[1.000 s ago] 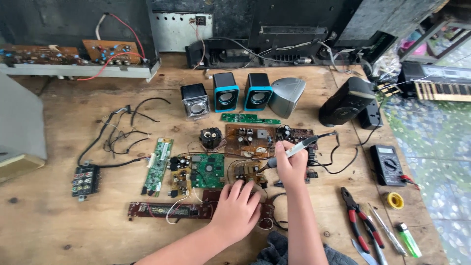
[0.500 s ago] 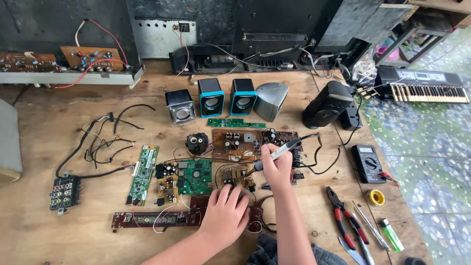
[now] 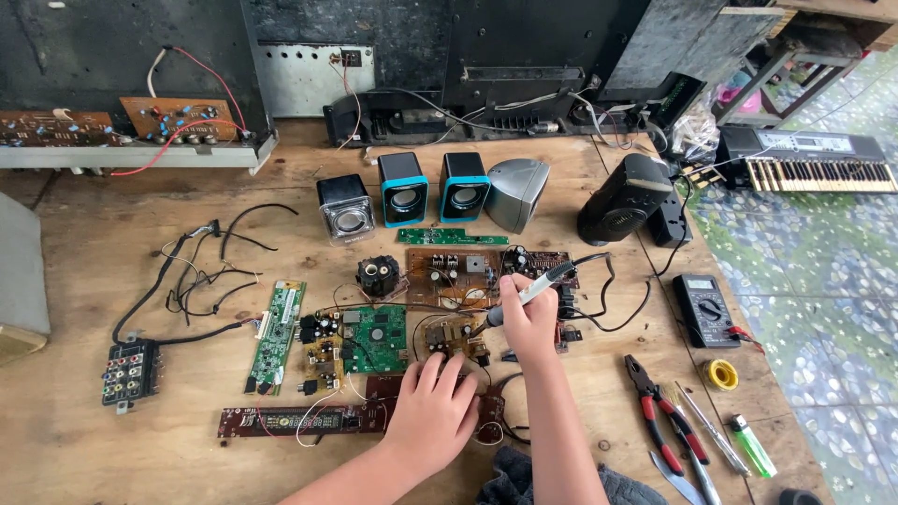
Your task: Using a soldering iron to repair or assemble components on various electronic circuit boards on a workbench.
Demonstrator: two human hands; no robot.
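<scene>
My right hand [image 3: 527,320] grips a grey soldering iron [image 3: 547,279], its tip pointing down-left onto a small brown circuit board [image 3: 447,335]. My left hand [image 3: 432,414] lies flat, fingers spread, pressing on a dark red board [image 3: 374,388] just below that brown board. A green circuit board [image 3: 374,339] sits to the left of the iron's tip. A larger brown board [image 3: 449,271] with components lies behind my right hand. A long dark red strip board [image 3: 290,421] stretches left of my left hand.
Two blue speakers [image 3: 434,187], a black cube speaker [image 3: 344,208] and a silver one [image 3: 517,192] stand at the back. Pliers [image 3: 655,411], a solder roll [image 3: 721,375], a green lighter [image 3: 750,446] and a multimeter [image 3: 706,309] lie right. Loose wires [image 3: 201,266] and a connector block [image 3: 129,371] lie left.
The view has shifted slightly. My right hand has slid the soldering iron a little left and down toward the small brown board. My left hand stays pressed on the dark red board.
</scene>
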